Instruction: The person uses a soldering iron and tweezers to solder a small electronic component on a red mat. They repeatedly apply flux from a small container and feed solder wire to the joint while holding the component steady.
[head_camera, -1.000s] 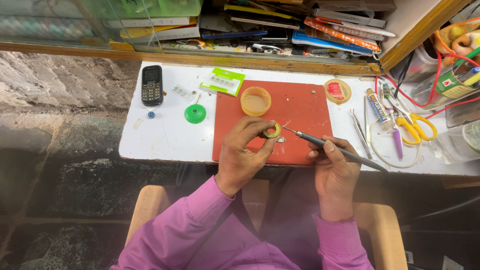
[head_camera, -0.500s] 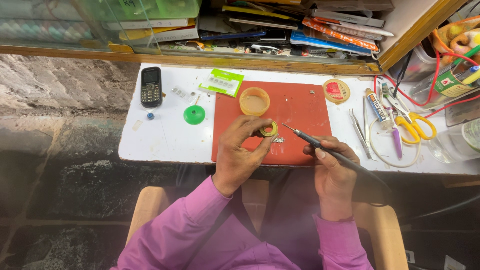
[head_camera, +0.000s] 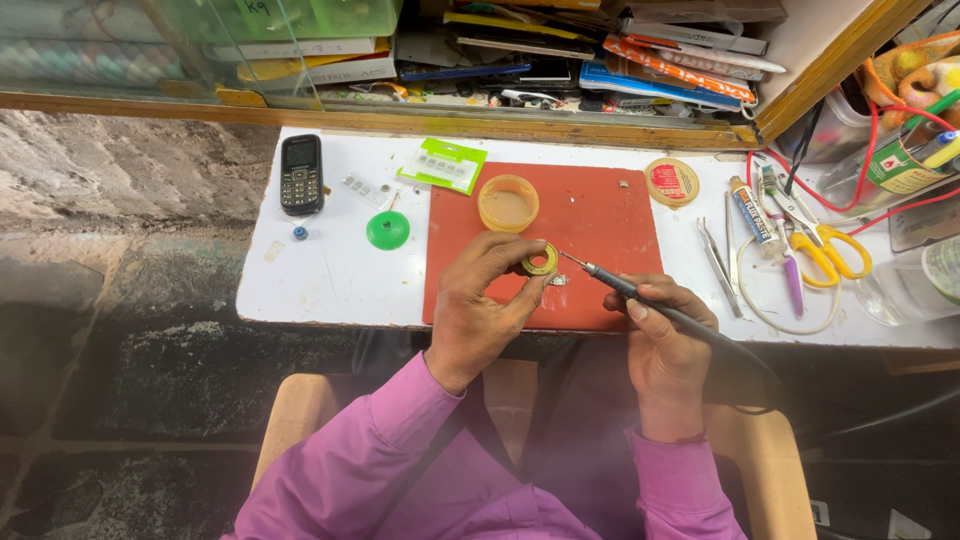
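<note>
My left hand (head_camera: 478, 305) holds a small yellow-green ring-shaped spool (head_camera: 540, 259) between thumb and fingers, just above the red work mat (head_camera: 600, 215). My right hand (head_camera: 665, 340) grips a dark soldering iron (head_camera: 640, 295) like a pen. Its thin tip points left and sits right beside the spool. A tiny metal part (head_camera: 558, 280) lies on the mat under the tip. Both arms wear pink sleeves.
On the white table (head_camera: 330, 280): a black keypad phone (head_camera: 301, 173), a green round lid (head_camera: 388, 230), a green packet (head_camera: 442, 164), a yellow open tin (head_camera: 508, 203), a round tin (head_camera: 672, 181), tweezers (head_camera: 717, 254), a tube (head_camera: 752, 215), yellow scissors (head_camera: 825, 255). Cluttered shelf behind.
The view has shifted slightly. My left hand keeps the spool in place, and the iron's tip has edged a little closer to it.
</note>
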